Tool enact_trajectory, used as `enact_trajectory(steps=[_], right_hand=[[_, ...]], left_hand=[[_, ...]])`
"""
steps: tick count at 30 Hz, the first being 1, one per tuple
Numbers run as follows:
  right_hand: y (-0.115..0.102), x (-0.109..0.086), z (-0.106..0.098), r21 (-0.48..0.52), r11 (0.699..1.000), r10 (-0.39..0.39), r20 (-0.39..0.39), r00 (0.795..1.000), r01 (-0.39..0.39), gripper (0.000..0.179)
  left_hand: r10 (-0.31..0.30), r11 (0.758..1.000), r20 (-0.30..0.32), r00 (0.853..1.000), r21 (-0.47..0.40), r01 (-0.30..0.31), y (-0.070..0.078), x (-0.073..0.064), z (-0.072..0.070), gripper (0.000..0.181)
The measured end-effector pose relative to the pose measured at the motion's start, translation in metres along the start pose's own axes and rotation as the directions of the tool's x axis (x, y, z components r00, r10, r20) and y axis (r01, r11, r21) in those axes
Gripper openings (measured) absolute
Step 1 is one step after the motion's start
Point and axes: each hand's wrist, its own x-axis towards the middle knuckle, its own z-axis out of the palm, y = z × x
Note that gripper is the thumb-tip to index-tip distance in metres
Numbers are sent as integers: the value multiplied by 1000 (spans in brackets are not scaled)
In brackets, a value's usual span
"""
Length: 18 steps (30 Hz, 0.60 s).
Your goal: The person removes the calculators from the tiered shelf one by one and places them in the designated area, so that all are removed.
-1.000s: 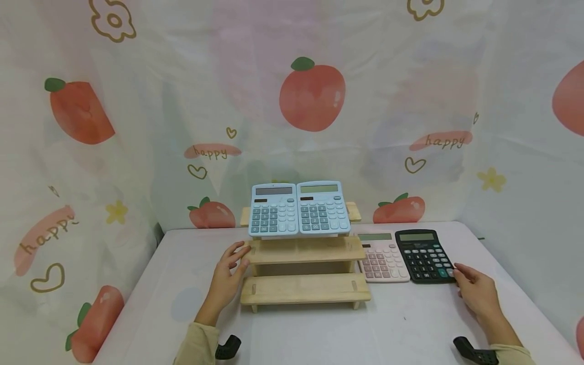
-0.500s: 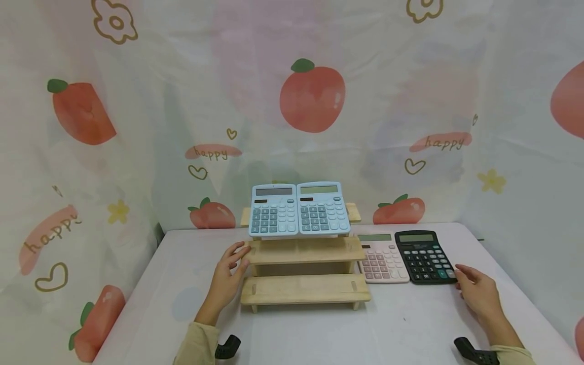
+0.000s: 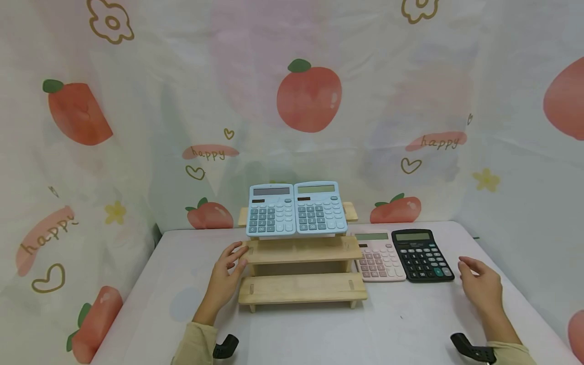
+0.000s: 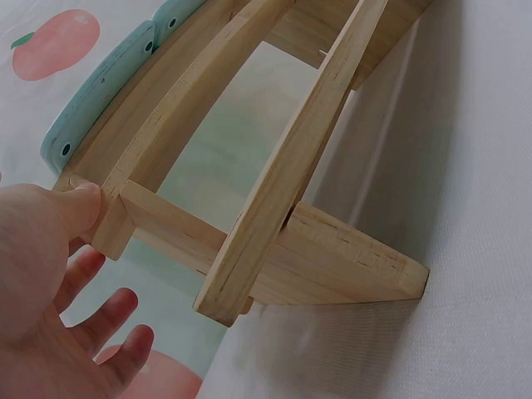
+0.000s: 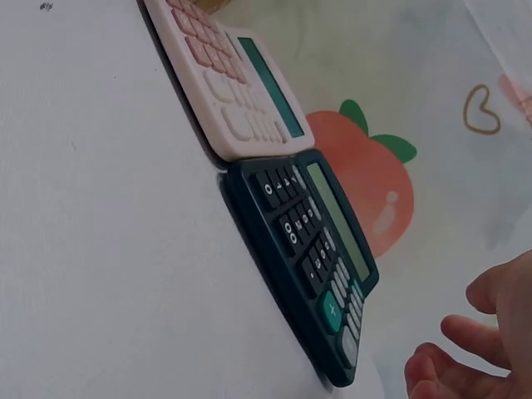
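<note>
Black calculator [image 3: 424, 257], just left of the right hand [image 3: 481, 285].
Long axis near-to-far (pink calculator [image 3: 381, 258] alongside); that hand loosely curled, holding nothing; left hand [image 3: 223, 279] pinching the left end of the wooden stand [image 3: 303, 288].

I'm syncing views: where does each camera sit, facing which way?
On head: facing forward and down at the tiered beige wooden rack; left hand and right hand show.
On left wrist: facing the rack's end; left hand shows.
On right wrist: facing the black rectangular calculator; right hand shows.
Head and left wrist share the rack.
</note>
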Motion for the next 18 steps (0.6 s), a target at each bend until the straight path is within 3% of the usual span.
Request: enact_trajectory(steps=[11, 18], right_hand=[[-24, -15, 4, 31, 999, -42, -2, 999, 42, 48], [-35, -26, 13, 41, 987, -154, 6, 988, 154, 44]], left_hand=[[0, 1000, -3, 1000, -2, 0, -1, 2, 1, 38], [-5, 1000, -4, 1000, 0, 5, 0, 1, 0, 38]])
